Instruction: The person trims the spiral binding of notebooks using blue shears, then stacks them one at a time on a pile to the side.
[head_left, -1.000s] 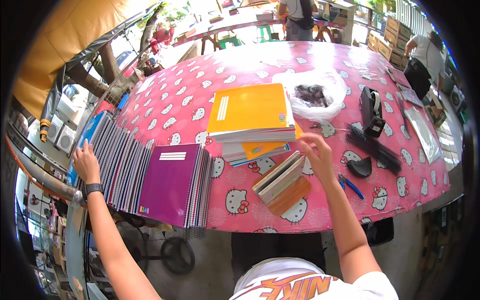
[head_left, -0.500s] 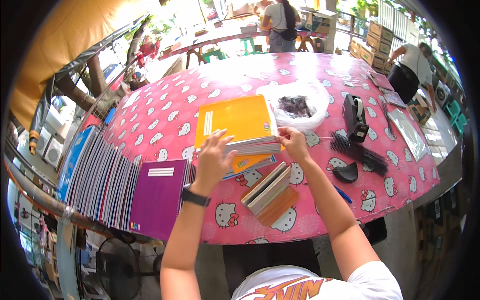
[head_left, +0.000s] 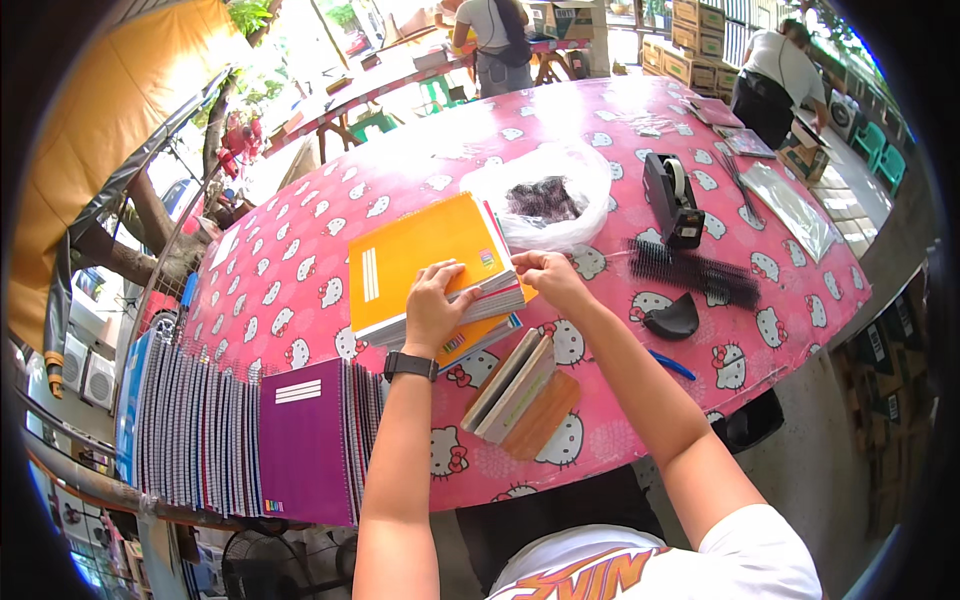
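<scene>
A thick stack of notebooks with a yellow cover on top (head_left: pixel 415 250) lies at the table's middle, turned at an angle. My left hand (head_left: pixel 436 305) rests on its near edge, fingers lying on the cover and thumb by the page edges. My right hand (head_left: pixel 550 280) is at the stack's right corner, thumb and fingertips pinched together; what they hold is too small to make out. Another yellow notebook (head_left: pixel 462 340) sticks out beneath the stack. Nearer me, a wooden block with upright slats (head_left: pixel 522 395) stands on the table.
A white plastic bag (head_left: pixel 590 205) with dark bits sits behind my right hand. Right of it are a black tape dispenser (head_left: pixel 672 200), black binding coils (head_left: pixel 695 275), a black curved piece (head_left: pixel 672 317) and a blue pen (head_left: pixel 672 364). Spiral notebooks (head_left: pixel 300 440) line the left edge. Two people work beyond.
My left hand has gone from spread fingers over the stack to lying on its cover near the right side. My right hand stays pinched at the corner. The view has shifted.
</scene>
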